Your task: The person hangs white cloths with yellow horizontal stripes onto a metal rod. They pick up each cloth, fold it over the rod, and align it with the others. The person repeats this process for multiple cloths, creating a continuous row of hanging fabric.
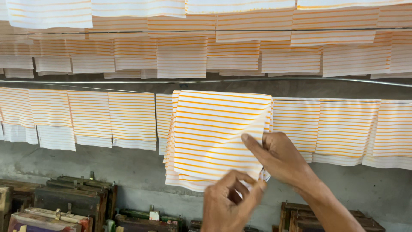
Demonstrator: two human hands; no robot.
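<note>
A stack of white cloth pieces with orange stripes (214, 129) hangs in front of me, over the middle line. My right hand (281, 159) reaches in from the lower right. Its thumb lies on the top piece and its fingers are behind the stack's right edge, where the top sheet's corner lifts away. My left hand (229, 204) comes up from below with curled fingers, its fingertips pinching the stack's lower right corner.
Rows of the same striped cloth (90, 118) hang side by side on thin metal lines (326, 81) across a grey concrete wall (137, 167). More rows hang above. Dark wooden frames and boxes (68, 199) stand along the floor, with others at the lower right (300, 217).
</note>
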